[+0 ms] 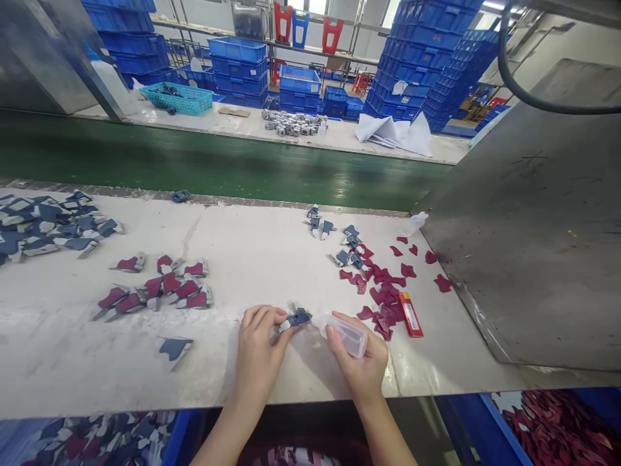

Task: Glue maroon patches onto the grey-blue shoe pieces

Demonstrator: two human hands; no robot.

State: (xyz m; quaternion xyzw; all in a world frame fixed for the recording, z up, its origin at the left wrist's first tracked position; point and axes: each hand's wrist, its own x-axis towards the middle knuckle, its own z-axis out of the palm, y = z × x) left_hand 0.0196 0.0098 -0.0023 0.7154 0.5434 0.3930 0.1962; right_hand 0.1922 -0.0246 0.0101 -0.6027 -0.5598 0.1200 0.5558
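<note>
Between its thumb and fingers, my left hand (pixel 262 336) pinches a small dark blue and grey part (pixel 298 316) just above the white table. My right hand (pixel 363 356) is wrapped round a translucent squeeze bottle (pixel 350 333), tilted so its nozzle meets or nearly meets the part's right end; contact is hard to tell. Right of the bottle lie loose dark red flat pieces (pixel 385 304) and a red and yellow packet (pixel 411 315). Several blue-grey parts (pixel 353 239) lie behind them. At left is a group of grey parts with red faces (pixel 169 285), with one blue-faced part (pixel 174 349) nearer me.
A heap of blue-grey parts (pixel 48 223) covers the far left. A metal panel (pixel 543 226) rises at the right, with another bottle (pixel 413 224) beside it. Bins of parts (pixel 504 427) sit below the table edge. Behind the green belt (pixel 218 165) is a ledge with metal pieces (pixel 294 123).
</note>
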